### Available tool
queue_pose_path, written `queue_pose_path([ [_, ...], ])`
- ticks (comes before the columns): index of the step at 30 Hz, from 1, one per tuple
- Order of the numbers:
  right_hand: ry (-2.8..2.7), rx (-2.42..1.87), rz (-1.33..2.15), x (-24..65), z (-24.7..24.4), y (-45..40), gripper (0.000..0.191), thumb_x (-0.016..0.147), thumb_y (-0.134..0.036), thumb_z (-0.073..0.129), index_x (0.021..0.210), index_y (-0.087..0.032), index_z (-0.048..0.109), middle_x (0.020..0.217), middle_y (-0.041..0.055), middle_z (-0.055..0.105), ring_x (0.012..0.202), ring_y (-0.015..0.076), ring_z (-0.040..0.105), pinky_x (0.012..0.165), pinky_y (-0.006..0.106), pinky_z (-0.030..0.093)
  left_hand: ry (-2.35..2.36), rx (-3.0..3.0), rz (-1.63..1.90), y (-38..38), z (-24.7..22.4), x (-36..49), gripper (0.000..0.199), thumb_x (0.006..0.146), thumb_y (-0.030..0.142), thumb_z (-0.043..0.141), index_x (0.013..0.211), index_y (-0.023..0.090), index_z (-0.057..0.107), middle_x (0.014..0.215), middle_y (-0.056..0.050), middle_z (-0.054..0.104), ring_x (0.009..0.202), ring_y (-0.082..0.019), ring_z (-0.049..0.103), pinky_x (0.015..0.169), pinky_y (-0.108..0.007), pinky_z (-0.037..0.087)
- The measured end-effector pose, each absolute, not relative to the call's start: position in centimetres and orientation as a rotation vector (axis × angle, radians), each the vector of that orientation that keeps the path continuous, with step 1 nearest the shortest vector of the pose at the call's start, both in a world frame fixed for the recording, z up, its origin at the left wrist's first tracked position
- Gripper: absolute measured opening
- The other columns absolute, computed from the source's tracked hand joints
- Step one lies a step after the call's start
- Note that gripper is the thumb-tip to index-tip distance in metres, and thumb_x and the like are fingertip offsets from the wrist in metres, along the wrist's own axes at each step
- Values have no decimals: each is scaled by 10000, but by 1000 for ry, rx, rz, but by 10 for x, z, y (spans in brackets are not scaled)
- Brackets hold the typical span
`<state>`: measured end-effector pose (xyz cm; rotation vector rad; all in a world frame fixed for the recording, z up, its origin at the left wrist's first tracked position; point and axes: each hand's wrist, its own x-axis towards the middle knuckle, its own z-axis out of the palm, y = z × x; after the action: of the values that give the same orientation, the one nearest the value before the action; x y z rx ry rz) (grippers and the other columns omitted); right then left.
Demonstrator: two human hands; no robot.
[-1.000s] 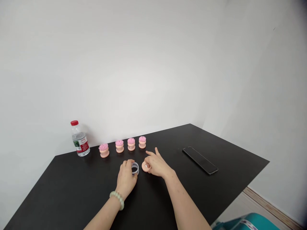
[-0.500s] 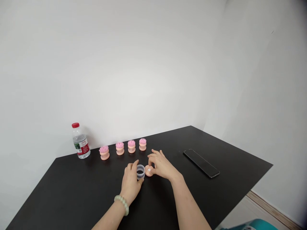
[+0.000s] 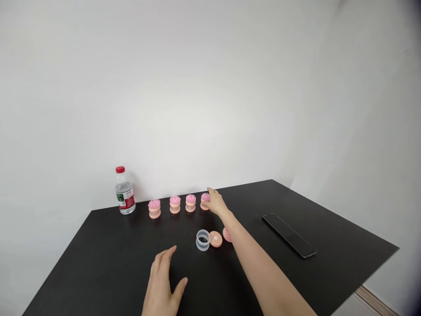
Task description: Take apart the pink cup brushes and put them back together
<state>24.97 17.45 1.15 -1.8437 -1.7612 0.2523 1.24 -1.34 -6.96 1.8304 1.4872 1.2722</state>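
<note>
Rightmost pink brush, end of the back row of 4: right hand now at it, was at the peach disc 0.5 s ago. Can't tell if it's pinching. Left hand off the clear ring, fingers spread. Ring sits just beside disc, dark tabletop showing inside. Bottle, back left: clear liquid, red cap on.
</note>
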Motion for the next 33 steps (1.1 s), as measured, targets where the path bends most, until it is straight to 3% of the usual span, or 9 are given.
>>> queue_pose_path([
  [3, -1763, -1883, 294, 242, 4, 192, 337, 981, -327, 626, 1278, -174, 588, 1301, 95, 610, 1104, 255, 642, 924, 476, 555, 1479, 1838, 1316, -11, -68, 9, 470, 871, 293, 504, 1339, 310, 541, 1317, -85, 557, 1220, -325, 571, 968, -516, 525],
  [8, -1665, -1882, 326, 245, 6, 191, 307, 978, -326, 629, 1239, -165, 605, 1249, 88, 632, 1057, 238, 655, 894, 449, 565, 1494, 1845, 1352, -11, -63, -3, 445, 897, 302, 496, 1341, 318, 534, 1316, -88, 561, 1213, -324, 572, 962, -542, 533],
  [14, -1513, -1640, 381, 226, 31, 132, 335, 808, -321, 733, 1073, -182, 584, 1090, 95, 659, 1070, 292, 623, 879, 392, 505, 1408, 1905, 1301, -12, -44, -17, 459, 910, 344, 567, 1362, 303, 495, 1354, -102, 540, 1223, -313, 591, 991, -529, 547],
  [19, -1606, -1299, 788, 161, 19, 58, 288, 729, -339, 757, 919, -213, 581, 818, -18, 673, 759, 191, 661, 664, 286, 528, 1316, 1840, 1432, -14, -27, -20, 604, 881, 367, 639, 1429, 286, 396, 1419, -117, 507, 1237, -297, 593, 988, -502, 560],
  [22, -1468, -1014, 1252, 133, 5, 34, 303, 668, -248, 806, 870, -206, 585, 778, -41, 632, 716, 156, 608, 672, 275, 493, 1344, 1846, 1436, -13, -22, -24, 494, 845, 319, 680, 1308, 274, 516, 1281, -91, 609, 1153, -295, 634, 949, -503, 568],
  [25, -1372, -877, 1402, 128, -7, 28, 310, 667, -236, 834, 881, -196, 614, 798, -38, 627, 735, 142, 585, 701, 270, 468, 1400, 1875, 1410, -10, -18, -30, 319, 831, 260, 678, 1144, 258, 619, 1126, -69, 655, 1042, -283, 663, 887, -483, 576],
  [30, -1224, -749, 1532, 137, -19, 29, 464, 653, -329, 891, 1030, -200, 652, 880, -10, 653, 781, 147, 600, 704, 269, 488, 1405, 1946, 1354, -9, -17, -31, 300, 814, 201, 685, 1105, 261, 645, 1105, -62, 639, 1005, -264, 663, 839, -425, 576],
  [33, -1175, -785, 1565, 142, -18, 25, 463, 650, -365, 894, 1027, -193, 688, 849, -8, 655, 727, 136, 601, 672, 268, 499, 1389, 2008, 1365, -13, -14, -29, 262, 825, 242, 701, 1076, 253, 626, 1030, -46, 660, 928, -245, 673, 800, -388, 569],
])
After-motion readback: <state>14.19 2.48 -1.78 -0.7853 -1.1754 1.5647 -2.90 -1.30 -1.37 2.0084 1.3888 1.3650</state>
